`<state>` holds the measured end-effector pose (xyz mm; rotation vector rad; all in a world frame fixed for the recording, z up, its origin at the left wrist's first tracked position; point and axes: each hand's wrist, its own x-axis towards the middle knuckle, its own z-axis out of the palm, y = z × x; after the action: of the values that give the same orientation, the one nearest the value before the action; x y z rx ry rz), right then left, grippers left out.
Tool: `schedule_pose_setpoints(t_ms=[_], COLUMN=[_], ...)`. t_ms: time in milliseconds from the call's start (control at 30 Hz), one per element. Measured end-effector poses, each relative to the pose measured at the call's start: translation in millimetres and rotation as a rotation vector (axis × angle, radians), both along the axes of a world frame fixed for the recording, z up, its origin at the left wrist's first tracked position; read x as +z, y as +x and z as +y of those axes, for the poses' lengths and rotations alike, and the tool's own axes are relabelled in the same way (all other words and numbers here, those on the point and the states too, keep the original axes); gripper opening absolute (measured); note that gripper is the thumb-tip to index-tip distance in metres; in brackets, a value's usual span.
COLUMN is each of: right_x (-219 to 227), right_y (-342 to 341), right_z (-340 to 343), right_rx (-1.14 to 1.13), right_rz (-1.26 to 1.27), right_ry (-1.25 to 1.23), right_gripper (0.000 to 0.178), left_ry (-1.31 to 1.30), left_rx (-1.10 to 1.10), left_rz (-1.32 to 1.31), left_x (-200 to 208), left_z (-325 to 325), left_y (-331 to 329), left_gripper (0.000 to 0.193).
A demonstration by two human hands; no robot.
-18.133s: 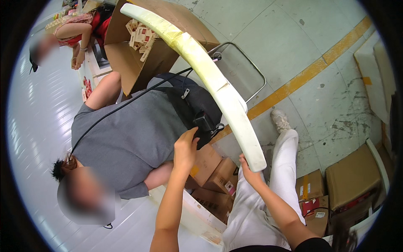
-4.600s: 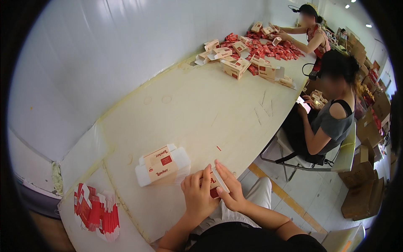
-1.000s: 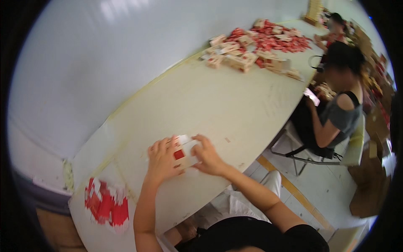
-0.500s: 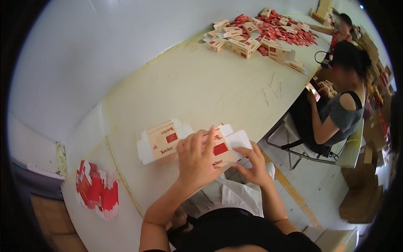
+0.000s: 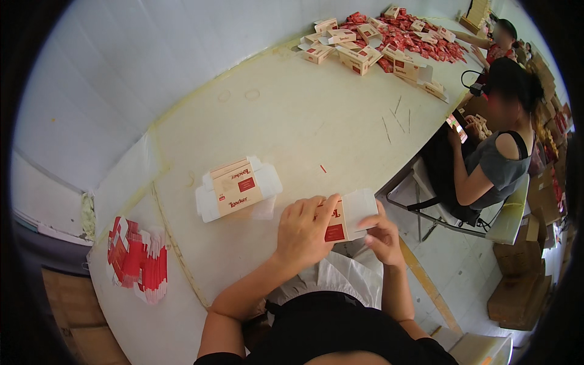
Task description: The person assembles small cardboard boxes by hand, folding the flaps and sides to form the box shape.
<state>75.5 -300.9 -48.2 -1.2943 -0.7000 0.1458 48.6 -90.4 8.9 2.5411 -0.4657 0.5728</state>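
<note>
A small cream carton (image 5: pixel 335 232) with a dark red panel is between my hands at the table's near edge. My left hand (image 5: pixel 306 229) lies over its left part, fingers wrapped on the top, covering much of the print. At the carton's right end a white flap (image 5: pixel 360 208) sticks out. The fingers of my right hand (image 5: pixel 383 234) are closed on this flap's right edge. To the left, a flattened cream carton (image 5: pixel 234 190) with white end flaps lies on the table, apart from both hands.
Flat red-and-white cartons (image 5: pixel 139 260) are stacked at the left. Red packets (image 5: pixel 420 44) and cream boxes (image 5: pixel 360 58) heap at the far end. A small red strip (image 5: pixel 323 169) lies mid-table (image 5: pixel 274 131). One person (image 5: pixel 496 146) sits at right with a phone; another reaches toward the heap.
My hands and the carton have shifted slightly right and come clear of the flattened carton. The white flap now stands out straighter beside my right fingers.
</note>
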Motion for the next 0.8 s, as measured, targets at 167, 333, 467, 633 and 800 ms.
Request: schedule_pose_setpoints(t_ms=[167, 333, 467, 633, 800], right_x=[10.0, 24.3, 26.3, 37.3, 36.7], right_y=[-11.3, -21.0, -21.5, -21.6, -25.7], right_z=[28.5, 38.6, 38.5, 41.1, 39.0], right_rx=[-0.347, -0.352, -0.252, -0.239, -0.129], right_rz=[0.052, 0.273, 0.331, -0.210, 0.075], right_ry=[0.104, 0.041, 0.121, -0.459, -0.343], right_gripper=[0.088, 0.079, 0.070, 0.064, 0.063], left_ry=[-0.030, -0.070, -0.077, -0.010, 0.005], left_rx=[0.022, -0.025, -0.065, -0.017, 0.000], left_rz=[0.038, 0.063, 0.124, 0.139, 0.109], left_x=[1.7, -4.5, -8.7, -7.7, -9.3], left_z=[-17.3, -23.5, -23.3, -23.2, -20.5], left_y=[-12.9, -11.5, -10.4, -7.7, -11.7], left_gripper=[0.071, 0.070, 0.071, 0.066, 0.073])
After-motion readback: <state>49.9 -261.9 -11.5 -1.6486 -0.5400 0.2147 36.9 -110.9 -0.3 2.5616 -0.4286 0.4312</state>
